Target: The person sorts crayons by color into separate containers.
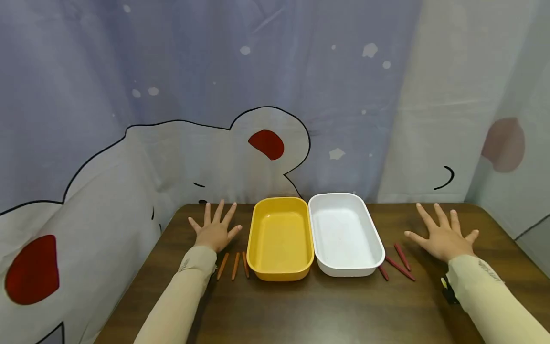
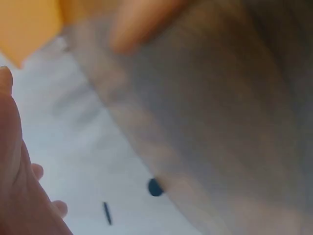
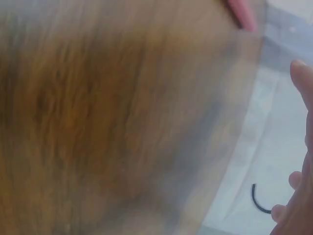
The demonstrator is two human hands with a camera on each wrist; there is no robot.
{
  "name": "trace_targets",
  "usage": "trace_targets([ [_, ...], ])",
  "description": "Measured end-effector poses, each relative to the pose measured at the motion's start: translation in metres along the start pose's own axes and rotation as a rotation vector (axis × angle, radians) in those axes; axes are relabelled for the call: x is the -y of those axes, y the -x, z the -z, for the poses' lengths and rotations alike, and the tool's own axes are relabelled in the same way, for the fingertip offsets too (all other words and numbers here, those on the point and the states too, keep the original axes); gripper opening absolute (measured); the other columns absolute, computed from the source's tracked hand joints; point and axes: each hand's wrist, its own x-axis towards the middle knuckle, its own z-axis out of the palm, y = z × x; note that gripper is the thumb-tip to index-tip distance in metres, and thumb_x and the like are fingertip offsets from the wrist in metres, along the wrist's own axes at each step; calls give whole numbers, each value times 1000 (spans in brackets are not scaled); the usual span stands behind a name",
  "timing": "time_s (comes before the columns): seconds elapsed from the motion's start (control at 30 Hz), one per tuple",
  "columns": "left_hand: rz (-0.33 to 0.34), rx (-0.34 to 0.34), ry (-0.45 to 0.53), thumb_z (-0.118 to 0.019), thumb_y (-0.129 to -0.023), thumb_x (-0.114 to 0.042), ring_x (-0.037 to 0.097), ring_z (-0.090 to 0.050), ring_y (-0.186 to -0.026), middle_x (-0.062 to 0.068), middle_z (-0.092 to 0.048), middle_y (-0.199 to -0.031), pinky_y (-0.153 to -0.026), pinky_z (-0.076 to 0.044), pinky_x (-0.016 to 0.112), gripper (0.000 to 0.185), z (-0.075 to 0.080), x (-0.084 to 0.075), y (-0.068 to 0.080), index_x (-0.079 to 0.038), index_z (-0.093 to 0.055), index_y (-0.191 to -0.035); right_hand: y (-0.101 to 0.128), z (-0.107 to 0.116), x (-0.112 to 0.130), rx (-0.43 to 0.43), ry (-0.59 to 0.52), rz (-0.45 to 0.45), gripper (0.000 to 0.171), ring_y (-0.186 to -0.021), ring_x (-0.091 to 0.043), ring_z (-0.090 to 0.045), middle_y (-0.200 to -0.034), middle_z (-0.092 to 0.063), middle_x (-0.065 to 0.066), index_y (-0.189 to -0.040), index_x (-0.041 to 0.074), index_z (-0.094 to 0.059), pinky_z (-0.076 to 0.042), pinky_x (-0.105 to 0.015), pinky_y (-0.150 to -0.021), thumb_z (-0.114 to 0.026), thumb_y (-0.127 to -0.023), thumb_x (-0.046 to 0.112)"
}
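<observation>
Orange crayons (image 1: pixel 234 265) beside left hand (image 1: pixel 215 231)

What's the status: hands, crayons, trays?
Left hand and right hand flat on table, holding nothing. Orange crayons beside yellow tray, red crayons beside white tray. Trays empty.

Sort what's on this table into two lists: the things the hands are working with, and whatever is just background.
In hand:
left hand, flat on the table
right hand, flat on the table
three orange crayons
three red crayons
yellow tray
white tray

Just there:
wooden table
cartoon-print curtain behind
</observation>
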Motion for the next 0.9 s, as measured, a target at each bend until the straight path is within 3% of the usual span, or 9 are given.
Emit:
trace_targets([
  [0.13, -44, -69, 41, -42, -102, -62, 44, 16, -152, 10, 4, -171, -101, 13, 84, 77, 13, -8, 7, -32, -9, -165, 2, 2, 6, -46, -25, 39, 98, -142, -63, 15, -165, 11, -28, -164, 28, 7, 4, -94, -87, -50, -96, 70],
  [0.27, -116, -154, 79, -45, -102, -60, 43, 2, -154, 13, -5, -170, -107, 4, 82, 77, 22, -21, 19, -24, -16, -165, 8, 2, 18, -77, -67, 76, 94, -139, -68, -7, -159, -8, -38, -164, 14, -10, -16, -91, -89, -55, -97, 62],
  [0.37, -181, -221, 84, -51, -103, -54, 42, -12, -154, 15, -14, -169, -111, -5, 78, 77, 25, -30, 30, -18, -21, -164, 13, 1, 27, -94, -116, 102, 86, -128, -69, -27, -145, -25, -45, -156, -2, -26, -30, -84, -89, -61, -99, 52],
  [0.5, -253, -268, 58, -55, -102, -49, 38, -24, -151, 17, -25, -165, -115, -16, 72, 77, 23, -38, 46, -11, -26, -162, 17, -5, 34, -102, -181, 134, 71, -108, -58, -54, -126, -46, -44, -141, -14, -40, -47, -69, -86, -69, -97, 34],
  [0.57, -278, -272, 47, -55, -102, -49, 37, -27, -151, 17, -29, -164, -115, -20, 70, 77, 20, -42, 52, -9, -27, -161, 18, -9, 36, -101, -205, 140, 64, -97, -50, -63, -117, -56, -39, -135, -16, -46, -51, -62, -82, -72, -95, 27],
  [0.7, -296, -253, 44, -55, -102, -51, 36, -29, -150, 16, -31, -163, -115, -23, 68, 78, 13, -50, 63, -5, -31, -159, 19, -16, 39, -89, -242, 111, 59, -90, -44, -67, -102, -68, -29, -128, -15, -51, -53, -59, -78, -74, -92, 24],
  [0.9, -297, -209, 71, -54, -101, -54, 35, -28, -150, 15, -31, -163, -116, -23, 66, 80, 3, -61, 74, -3, -32, -158, 18, -20, 44, -35, -275, 61, 48, -83, -34, -69, -86, -73, -15, -115, -15, -57, -54, -55, -76, -75, -90, 21],
])
